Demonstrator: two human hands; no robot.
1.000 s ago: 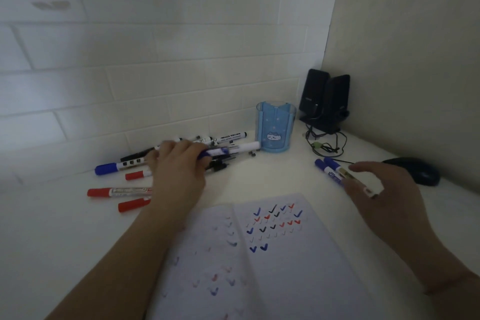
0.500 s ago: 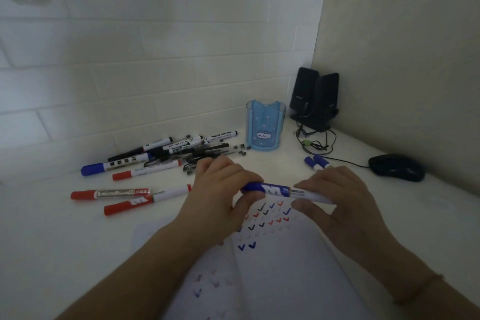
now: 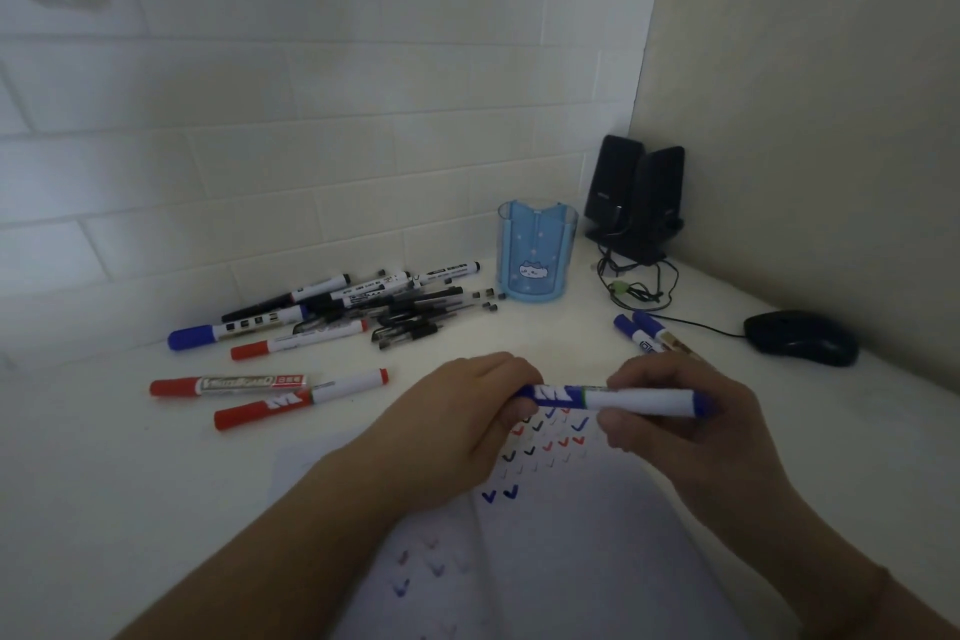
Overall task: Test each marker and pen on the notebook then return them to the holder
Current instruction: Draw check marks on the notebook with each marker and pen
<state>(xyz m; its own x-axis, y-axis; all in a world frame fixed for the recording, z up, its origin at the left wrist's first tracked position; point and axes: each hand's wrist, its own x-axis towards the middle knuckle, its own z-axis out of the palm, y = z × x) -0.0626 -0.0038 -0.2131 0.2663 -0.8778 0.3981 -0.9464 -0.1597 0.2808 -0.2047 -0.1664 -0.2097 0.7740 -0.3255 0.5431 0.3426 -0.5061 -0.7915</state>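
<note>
Markers [image 3: 270,327] piled on counter [image 3: 104,457], untested | left hand [image 3: 457,426] grips blue marker [image 3: 613,398] cap end, probably to uncap | right hand [image 3: 675,426] pinches barrel over notebook [image 3: 597,535] | holder [image 3: 537,252] behind, seemingly empty

Home desk corner, white table [image 3: 78,473], brick-patterned wall, black speakers [image 3: 636,195], computer mouse [image 3: 800,338], pen holder [image 3: 536,252]

Dim, bluish indoor picture with soft, grainy detail. The brightest patch lies on the white bench [image 3: 545,338] near the middle; corners fall into shadow. Wide-angle lens bends the wall tiles [image 3: 311,161] at the left edge. No glare; print on labels blurs.
</note>
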